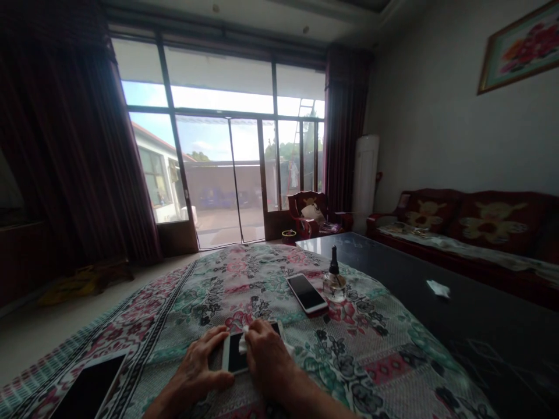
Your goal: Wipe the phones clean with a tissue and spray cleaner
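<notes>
A white smartphone point(234, 354) with a dark screen lies flat on the flowered cloth point(183, 331), low in the middle of the head view. My left hand point(197, 368) grips its left end, thumb at the near corner and fingers at the far one. A white tissue or small cloth point(243, 343) is bunched under the curled fingers of my right hand point(267, 356), pressed onto the screen. This hand hides much of the phone's right part. Just beyond it lies another white smartphone point(307, 293), beside a clear glass bottle point(335, 288) with a black dropper-like top.
At the lower left lies a larger dark-screened device point(92, 387), cut off by the frame. A crumpled white tissue point(438, 288) rests on the dark table point(410, 302) to the right. Farther back stand a wooden armchair point(308, 206), a sofa point(484, 212) and glass doors point(218, 174).
</notes>
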`<action>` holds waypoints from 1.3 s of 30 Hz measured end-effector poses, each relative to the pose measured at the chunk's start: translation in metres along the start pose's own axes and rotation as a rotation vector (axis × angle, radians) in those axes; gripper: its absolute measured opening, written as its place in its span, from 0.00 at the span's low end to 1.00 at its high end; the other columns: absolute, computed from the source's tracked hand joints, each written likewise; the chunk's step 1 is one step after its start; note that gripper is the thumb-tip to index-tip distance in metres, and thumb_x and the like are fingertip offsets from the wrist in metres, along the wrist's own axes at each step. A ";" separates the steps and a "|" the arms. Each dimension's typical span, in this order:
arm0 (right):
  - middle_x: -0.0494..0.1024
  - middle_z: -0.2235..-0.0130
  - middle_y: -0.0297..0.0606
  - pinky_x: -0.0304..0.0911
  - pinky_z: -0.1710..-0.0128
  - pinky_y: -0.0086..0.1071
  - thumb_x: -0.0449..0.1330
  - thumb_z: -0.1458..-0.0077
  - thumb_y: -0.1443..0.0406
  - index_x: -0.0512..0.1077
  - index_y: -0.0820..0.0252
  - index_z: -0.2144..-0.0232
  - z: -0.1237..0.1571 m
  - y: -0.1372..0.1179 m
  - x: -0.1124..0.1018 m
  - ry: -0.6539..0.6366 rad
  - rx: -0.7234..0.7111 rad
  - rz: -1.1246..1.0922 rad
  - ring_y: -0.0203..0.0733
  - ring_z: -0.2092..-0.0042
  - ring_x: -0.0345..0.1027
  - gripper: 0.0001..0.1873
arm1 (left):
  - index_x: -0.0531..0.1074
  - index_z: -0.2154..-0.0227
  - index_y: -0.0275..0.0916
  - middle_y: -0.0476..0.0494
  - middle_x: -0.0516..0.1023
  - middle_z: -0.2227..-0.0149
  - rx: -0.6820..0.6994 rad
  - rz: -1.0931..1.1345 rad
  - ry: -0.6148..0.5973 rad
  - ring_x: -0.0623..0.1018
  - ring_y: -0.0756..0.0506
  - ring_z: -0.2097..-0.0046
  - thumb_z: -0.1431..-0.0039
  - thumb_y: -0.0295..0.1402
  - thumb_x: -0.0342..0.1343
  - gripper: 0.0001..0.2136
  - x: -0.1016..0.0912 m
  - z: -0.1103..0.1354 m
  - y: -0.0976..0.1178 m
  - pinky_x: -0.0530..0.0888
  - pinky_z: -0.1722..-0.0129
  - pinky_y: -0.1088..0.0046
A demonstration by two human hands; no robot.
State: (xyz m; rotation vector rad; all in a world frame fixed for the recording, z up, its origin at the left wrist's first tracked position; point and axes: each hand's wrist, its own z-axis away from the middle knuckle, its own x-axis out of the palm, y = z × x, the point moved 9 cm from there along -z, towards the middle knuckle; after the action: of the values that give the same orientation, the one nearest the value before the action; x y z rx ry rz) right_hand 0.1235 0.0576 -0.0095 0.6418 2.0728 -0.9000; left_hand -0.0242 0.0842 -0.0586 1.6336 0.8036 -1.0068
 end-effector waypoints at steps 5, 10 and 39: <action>0.71 0.53 0.40 0.59 0.50 0.30 0.54 0.50 0.70 0.71 0.60 0.59 0.005 -0.030 0.012 -0.068 -0.173 -0.059 0.43 0.51 0.62 0.15 | 0.68 0.46 0.38 0.40 0.63 0.38 0.002 0.003 -0.001 0.62 0.36 0.38 0.62 0.38 0.63 0.35 0.002 0.000 0.000 0.60 0.39 0.64; 0.73 0.57 0.41 0.60 0.51 0.32 0.54 0.50 0.69 0.74 0.60 0.63 -0.001 -0.009 0.012 -0.091 -0.060 0.015 0.44 0.53 0.63 0.12 | 0.69 0.47 0.39 0.40 0.64 0.39 0.030 0.045 0.026 0.63 0.36 0.39 0.63 0.40 0.64 0.35 -0.003 0.000 0.002 0.61 0.40 0.63; 0.71 0.53 0.38 0.58 0.51 0.34 0.54 0.48 0.67 0.70 0.57 0.57 0.000 -0.023 0.011 -0.110 -0.152 0.015 0.44 0.52 0.61 0.14 | 0.68 0.45 0.40 0.42 0.64 0.39 -0.002 0.117 0.069 0.63 0.37 0.39 0.61 0.34 0.61 0.33 -0.001 0.000 -0.008 0.60 0.39 0.64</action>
State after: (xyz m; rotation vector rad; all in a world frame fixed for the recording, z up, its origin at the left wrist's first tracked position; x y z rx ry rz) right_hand 0.1015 0.0446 -0.0093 0.5144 2.0125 -0.7441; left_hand -0.0312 0.0859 -0.0612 1.7011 0.7453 -0.8712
